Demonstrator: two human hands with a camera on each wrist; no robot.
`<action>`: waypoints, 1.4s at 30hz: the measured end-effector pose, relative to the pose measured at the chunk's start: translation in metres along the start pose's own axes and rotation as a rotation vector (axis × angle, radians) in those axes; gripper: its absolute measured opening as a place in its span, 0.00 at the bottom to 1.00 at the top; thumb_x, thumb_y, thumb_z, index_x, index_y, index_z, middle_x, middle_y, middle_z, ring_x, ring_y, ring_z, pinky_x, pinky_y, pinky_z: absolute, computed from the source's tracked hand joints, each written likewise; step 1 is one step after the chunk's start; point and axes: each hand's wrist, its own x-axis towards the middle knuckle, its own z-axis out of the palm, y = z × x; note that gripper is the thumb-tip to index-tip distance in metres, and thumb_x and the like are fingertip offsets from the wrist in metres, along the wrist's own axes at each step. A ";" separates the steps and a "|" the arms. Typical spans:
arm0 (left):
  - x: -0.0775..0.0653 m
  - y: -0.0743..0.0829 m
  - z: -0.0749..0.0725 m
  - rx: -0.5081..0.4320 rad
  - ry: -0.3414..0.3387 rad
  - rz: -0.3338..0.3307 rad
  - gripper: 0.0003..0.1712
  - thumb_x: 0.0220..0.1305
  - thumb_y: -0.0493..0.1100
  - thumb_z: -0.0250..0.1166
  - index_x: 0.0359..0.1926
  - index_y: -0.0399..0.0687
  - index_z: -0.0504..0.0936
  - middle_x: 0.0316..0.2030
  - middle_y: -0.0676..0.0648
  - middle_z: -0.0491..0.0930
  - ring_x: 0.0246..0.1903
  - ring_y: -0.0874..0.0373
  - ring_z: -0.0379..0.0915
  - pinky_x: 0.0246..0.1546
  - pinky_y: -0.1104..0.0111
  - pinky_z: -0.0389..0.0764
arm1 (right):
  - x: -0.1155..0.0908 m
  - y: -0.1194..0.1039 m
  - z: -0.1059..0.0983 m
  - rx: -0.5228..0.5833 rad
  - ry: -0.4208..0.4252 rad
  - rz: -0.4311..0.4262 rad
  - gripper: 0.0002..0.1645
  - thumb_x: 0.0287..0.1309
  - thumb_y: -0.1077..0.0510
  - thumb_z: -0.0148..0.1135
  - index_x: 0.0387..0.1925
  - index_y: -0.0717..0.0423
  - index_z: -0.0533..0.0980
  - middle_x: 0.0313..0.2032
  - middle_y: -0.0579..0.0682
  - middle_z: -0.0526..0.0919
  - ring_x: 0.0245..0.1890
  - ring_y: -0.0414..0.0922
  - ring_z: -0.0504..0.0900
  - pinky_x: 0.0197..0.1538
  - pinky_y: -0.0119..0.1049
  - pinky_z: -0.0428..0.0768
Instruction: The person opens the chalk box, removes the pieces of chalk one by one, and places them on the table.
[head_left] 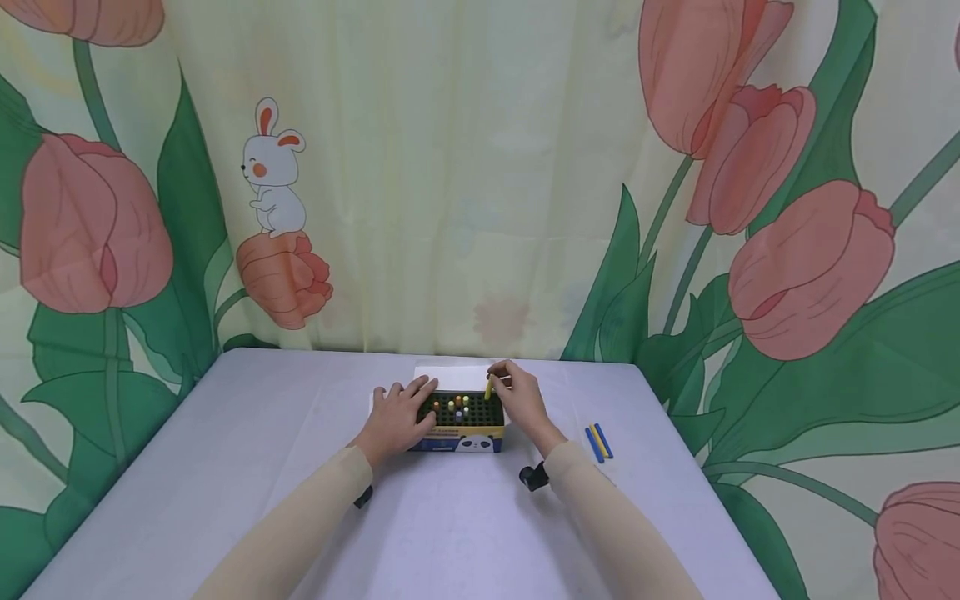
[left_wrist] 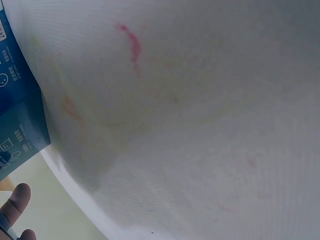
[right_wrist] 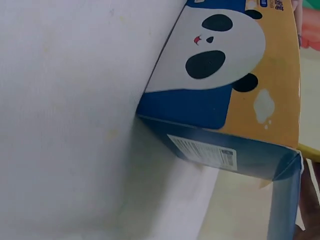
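A blue and orange box (head_left: 465, 442) with a panda face stands on the table. Several coloured chalk sticks (head_left: 459, 403) poke up from the holes of its black insert (head_left: 480, 414). My left hand (head_left: 397, 418) rests across the left end of the box, fingers spread and thumb along the near edge. At the back right corner, my right hand (head_left: 519, 397) pinches a yellow chalk stick (head_left: 489, 388), held upright over the insert. In the right wrist view the panda side of the box (right_wrist: 225, 50) shows large, with the fingers partly hidden behind its edge.
Right of the box lie two blue sticks (head_left: 594, 445) with a yellow stick (head_left: 599, 439) between them. A white flap (head_left: 450, 372) rises behind the box. The white tablecloth (left_wrist: 200, 125) carries pink and orange smudges. A tulip-printed curtain (head_left: 450, 167) hangs beyond the table.
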 end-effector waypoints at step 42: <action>-0.001 0.001 -0.004 -0.019 -0.021 -0.008 0.39 0.71 0.63 0.48 0.80 0.60 0.62 0.77 0.47 0.64 0.63 0.38 0.69 0.61 0.34 0.60 | 0.005 0.021 -0.064 0.285 0.198 0.128 0.12 0.70 0.55 0.66 0.50 0.57 0.83 0.49 0.57 0.89 0.41 0.48 0.87 0.36 0.34 0.86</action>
